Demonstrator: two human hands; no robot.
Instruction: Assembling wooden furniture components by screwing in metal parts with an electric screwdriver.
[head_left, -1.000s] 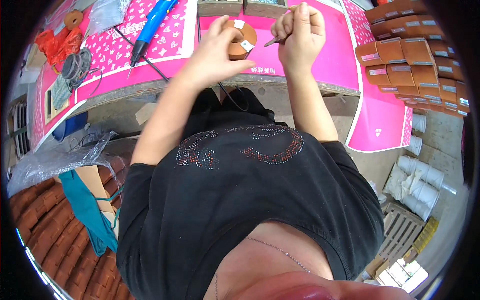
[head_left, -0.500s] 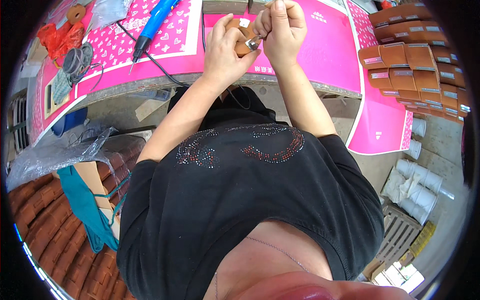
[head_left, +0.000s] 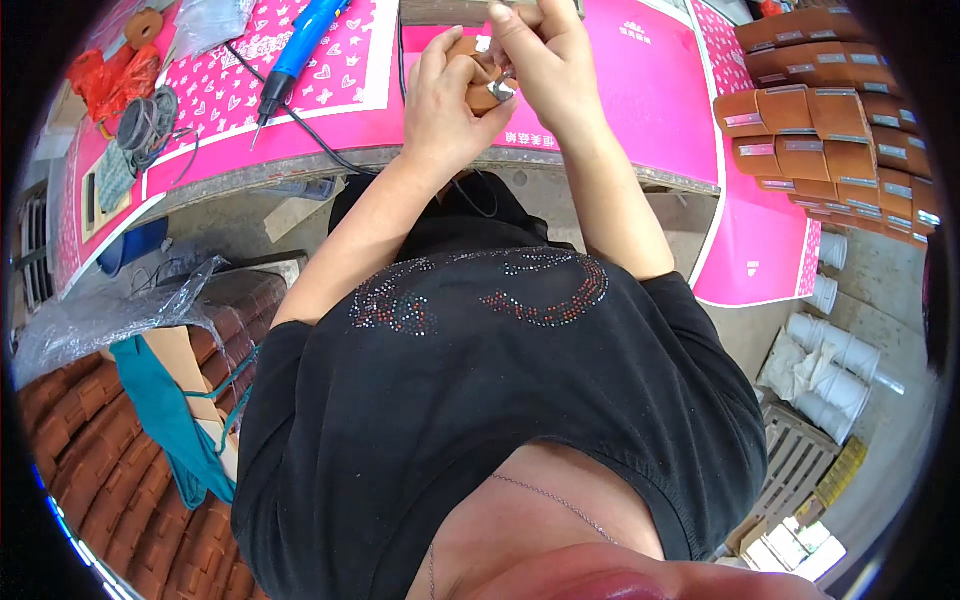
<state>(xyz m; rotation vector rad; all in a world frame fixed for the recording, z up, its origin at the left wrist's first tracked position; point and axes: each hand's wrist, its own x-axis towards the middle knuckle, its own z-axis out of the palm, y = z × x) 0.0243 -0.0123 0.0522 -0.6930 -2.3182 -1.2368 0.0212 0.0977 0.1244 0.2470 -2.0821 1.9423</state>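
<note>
My left hand (head_left: 441,112) is closed around a small curved brown leather-like piece (head_left: 480,99), held above the pink-covered table. A shiny metal fitting (head_left: 502,91) sits on the piece near my left thumb tip, and a small white patch (head_left: 483,44) shows at its far side. Just right of it, my right hand (head_left: 556,75) is closed with curled fingers, its fingertips close against the piece. Whatever lies between those fingers is hidden. To the left, a blue pen-shaped electric screwdriver (head_left: 300,48) with a thin bit lies on the table.
Stacked brown pieces with metal plates (head_left: 800,125) fill the table's right side. A black cable (head_left: 330,152) crosses the front edge. A red plastic bag (head_left: 115,80) and a grey coil (head_left: 148,122) lie at left. More brown stacks (head_left: 90,440) stand at lower left, white buckets (head_left: 835,375) at right.
My right hand has shifted slightly left and turned, its thumb now leaning to the left over the piece. My left hand keeps its hold on the brown piece.
</note>
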